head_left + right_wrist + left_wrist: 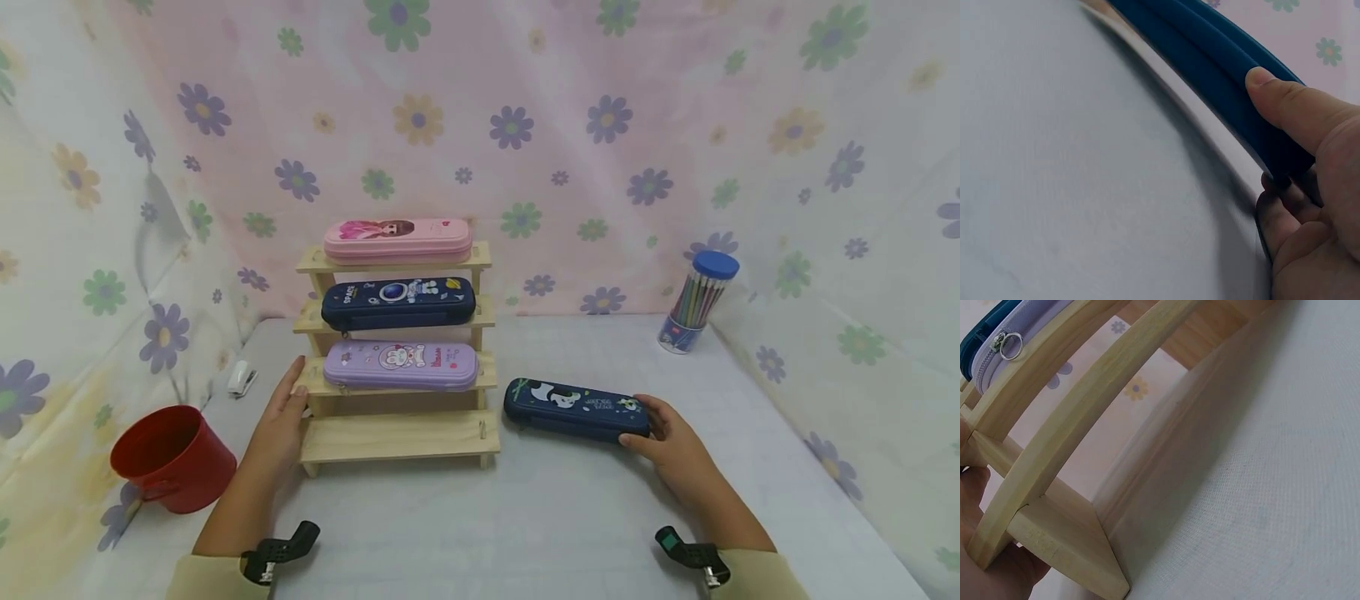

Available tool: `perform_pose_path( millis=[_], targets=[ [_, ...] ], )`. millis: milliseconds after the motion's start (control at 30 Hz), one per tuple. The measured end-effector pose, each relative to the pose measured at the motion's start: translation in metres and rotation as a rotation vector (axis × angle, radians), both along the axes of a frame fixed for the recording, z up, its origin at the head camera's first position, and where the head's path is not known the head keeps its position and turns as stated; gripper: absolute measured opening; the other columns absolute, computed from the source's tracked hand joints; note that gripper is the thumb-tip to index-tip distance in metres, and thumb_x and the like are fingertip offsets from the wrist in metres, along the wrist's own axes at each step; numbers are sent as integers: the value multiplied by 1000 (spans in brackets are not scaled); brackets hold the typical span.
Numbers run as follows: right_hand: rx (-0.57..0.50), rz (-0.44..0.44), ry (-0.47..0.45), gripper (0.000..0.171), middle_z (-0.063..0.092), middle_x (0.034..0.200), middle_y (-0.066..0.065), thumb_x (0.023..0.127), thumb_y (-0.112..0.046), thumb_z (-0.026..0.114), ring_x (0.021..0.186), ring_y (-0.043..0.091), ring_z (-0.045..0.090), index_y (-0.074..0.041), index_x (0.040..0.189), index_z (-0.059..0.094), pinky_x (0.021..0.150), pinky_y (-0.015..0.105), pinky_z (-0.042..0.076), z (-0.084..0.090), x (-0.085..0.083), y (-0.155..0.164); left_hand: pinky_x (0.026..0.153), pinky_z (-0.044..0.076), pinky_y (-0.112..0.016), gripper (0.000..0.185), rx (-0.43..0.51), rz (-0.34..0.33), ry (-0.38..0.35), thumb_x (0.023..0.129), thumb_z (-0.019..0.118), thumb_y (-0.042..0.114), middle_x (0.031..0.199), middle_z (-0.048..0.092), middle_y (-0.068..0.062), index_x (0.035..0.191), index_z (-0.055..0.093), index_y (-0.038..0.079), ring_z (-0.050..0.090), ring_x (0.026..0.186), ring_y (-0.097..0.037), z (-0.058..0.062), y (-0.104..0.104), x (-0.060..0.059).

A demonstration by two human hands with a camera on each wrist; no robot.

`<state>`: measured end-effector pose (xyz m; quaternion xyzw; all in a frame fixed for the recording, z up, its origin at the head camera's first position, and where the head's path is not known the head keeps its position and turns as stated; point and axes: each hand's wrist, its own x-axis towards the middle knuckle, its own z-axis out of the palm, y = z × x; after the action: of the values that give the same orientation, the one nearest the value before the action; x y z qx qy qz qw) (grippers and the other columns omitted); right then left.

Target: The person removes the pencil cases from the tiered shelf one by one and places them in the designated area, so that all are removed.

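A navy pencil case with a panda print (576, 408) is in my right hand (673, 442), which grips its right end. In the right wrist view the thumb presses the side of the pencil case (1210, 69) and fingers curl under it. A strip of light and a shadow show beneath the case, so it is raised off the table. My left hand (279, 421) holds the left side of a stepped wooden rack (397, 437). On the rack's upper steps lie a pink pencil case (397, 243), a navy space pencil case (397, 303) and a lilac pencil case (401, 367); its lowest step is bare.
A red mug (176, 458) stands left of my left forearm, with a small white stapler (242, 378) behind it. At the back right is a blue-lidded tub of pencils (697, 304). Flowered cloth (555, 183) hangs behind and at both sides of the white table (480, 533).
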<state>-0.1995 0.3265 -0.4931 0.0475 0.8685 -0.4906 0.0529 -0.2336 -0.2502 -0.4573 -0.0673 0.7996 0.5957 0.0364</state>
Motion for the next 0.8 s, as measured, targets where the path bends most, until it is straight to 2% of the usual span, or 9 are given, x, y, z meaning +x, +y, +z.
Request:
perform_pose_path(
  millis=[100,367,600,800],
  targets=[
    [20,-7,0,108,23,173,17,88,-58,79,157,45,26,-17,168,19,124,64,26,1,-5,4,127,4,-68,56,6,-4,6,112,25,57,175,0,13,164,5,54,-4,164,-26,0,1,-2],
    [-13,43,13,103,23,173,20,92,-49,79,157,44,26,-14,167,19,124,61,28,-1,-17,11,126,5,-70,53,13,3,-32,112,24,56,175,-2,13,162,5,58,-4,164,-28,-2,-1,-2],
    [56,40,-27,108,19,174,18,89,-58,77,158,44,25,-18,169,16,125,62,26,-3,-36,17,128,2,-67,53,52,-8,18,113,26,51,176,1,11,163,9,56,-2,164,-28,-2,-1,-2],
    [53,75,-22,106,18,173,21,92,-53,77,158,43,23,-15,169,14,126,59,25,-3,-51,20,128,6,-65,52,55,-2,16,113,25,53,176,2,10,162,8,58,2,164,-31,-3,-1,0]
  ],
)
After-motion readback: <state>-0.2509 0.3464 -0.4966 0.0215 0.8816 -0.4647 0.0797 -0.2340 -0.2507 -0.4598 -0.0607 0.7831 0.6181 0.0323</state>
